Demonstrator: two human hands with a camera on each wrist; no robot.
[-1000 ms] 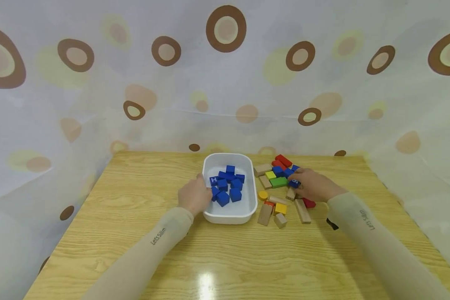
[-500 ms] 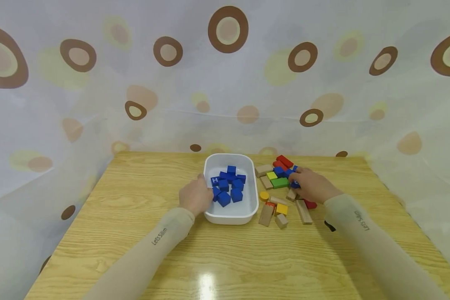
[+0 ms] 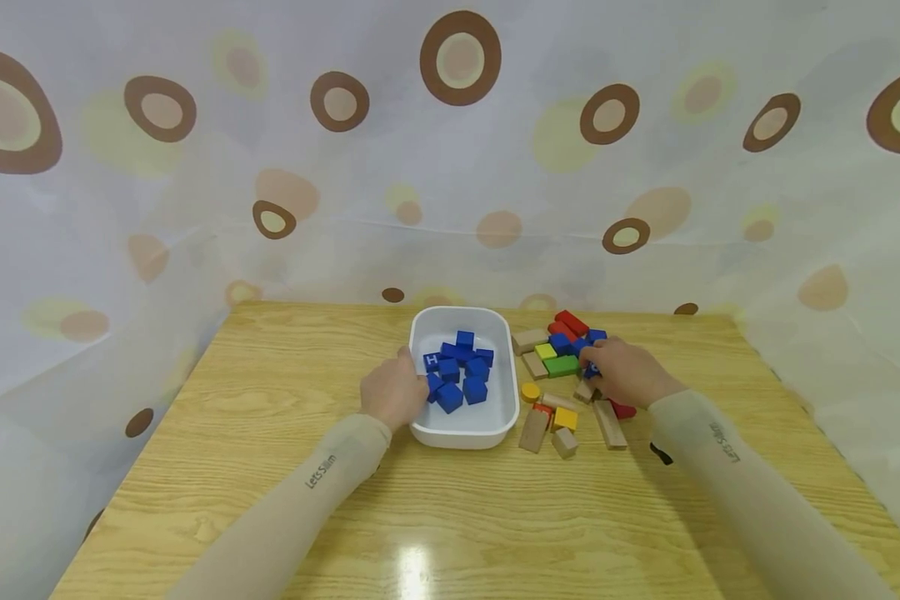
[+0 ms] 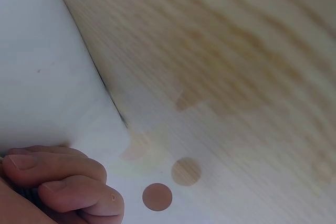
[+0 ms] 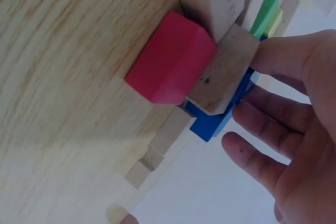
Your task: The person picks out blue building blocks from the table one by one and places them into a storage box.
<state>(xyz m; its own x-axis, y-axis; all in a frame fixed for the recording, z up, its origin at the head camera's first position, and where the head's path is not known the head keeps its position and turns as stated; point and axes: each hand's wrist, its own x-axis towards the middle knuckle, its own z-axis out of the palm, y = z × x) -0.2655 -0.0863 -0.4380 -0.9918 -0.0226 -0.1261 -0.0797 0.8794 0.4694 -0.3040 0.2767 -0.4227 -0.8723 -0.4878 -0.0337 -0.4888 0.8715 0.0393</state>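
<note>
In the head view my left hand (image 3: 393, 392) grips the left side of a white plastic box (image 3: 461, 440). Several blue blocks (image 3: 475, 389) lie in the box, one marked with an H. The left wrist view shows curled fingers (image 4: 73, 190) against the white wall. To the right of the box, my right hand (image 3: 628, 375) holds a blue block (image 3: 592, 369) with its thumb and fingers, low over a pile of blocks. Most of that block is hidden by the hand. In the right wrist view, blue (image 5: 207, 124) shows beneath a wooden block (image 5: 226, 72) by the fingertips.
Around the right hand lie red (image 3: 572, 322), green (image 3: 562, 366), yellow (image 3: 566, 419), more blue (image 3: 561, 343) and plain wooden blocks (image 3: 610, 425). A black strip (image 3: 661, 454) shows beside the right sleeve. A patterned curtain (image 3: 450, 167) stands behind the wooden table (image 3: 450, 517).
My right fingers have closed in further on the lettered blue block, which now shows less. My left hand stays on the box. The whole view has shifted slightly.
</note>
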